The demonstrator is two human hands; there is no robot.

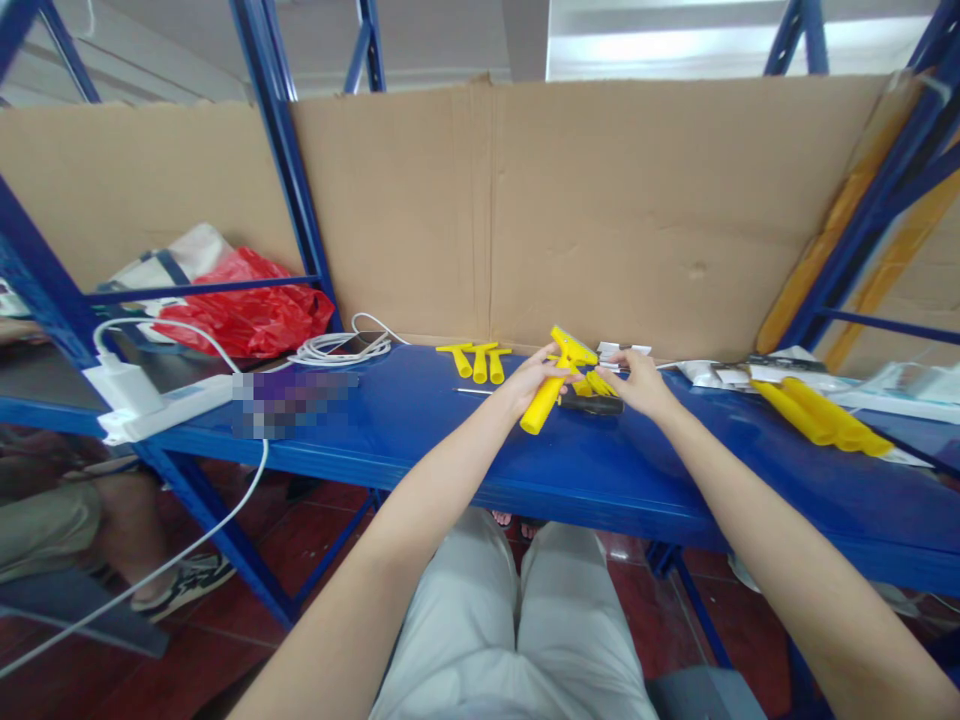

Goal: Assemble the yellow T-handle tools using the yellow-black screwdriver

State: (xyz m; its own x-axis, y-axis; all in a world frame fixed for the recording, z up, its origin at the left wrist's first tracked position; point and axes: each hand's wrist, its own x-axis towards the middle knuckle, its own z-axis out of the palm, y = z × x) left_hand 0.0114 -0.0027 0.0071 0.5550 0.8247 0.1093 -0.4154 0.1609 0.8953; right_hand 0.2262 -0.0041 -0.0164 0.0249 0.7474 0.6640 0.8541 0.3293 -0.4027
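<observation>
My left hand (534, 382) is wrapped round the handle of a yellow scraper (538, 408), held tilted above the blue shelf, its wide head up and away from me. Close to the right end of that head, my right hand (637, 382) has its fingers bent together; what they pinch, if anything, is too small to make out. Under the hands lie more yellow pieces (594, 384), partly hidden, and a black handle (592, 404). Several yellow T-shaped scrapers (480, 364) lie in a row to the left, near a thin metal rod (474, 391).
Yellow tube-like handles (825, 420) lie at the right beside plastic packets (720, 374). At the left are a white power strip (180, 405), a coiled white cable (341, 348) and a red plastic bag (247, 305). Cardboard (600, 210) backs the blue shelf (420, 430). Another person's leg (127, 530) shows at left.
</observation>
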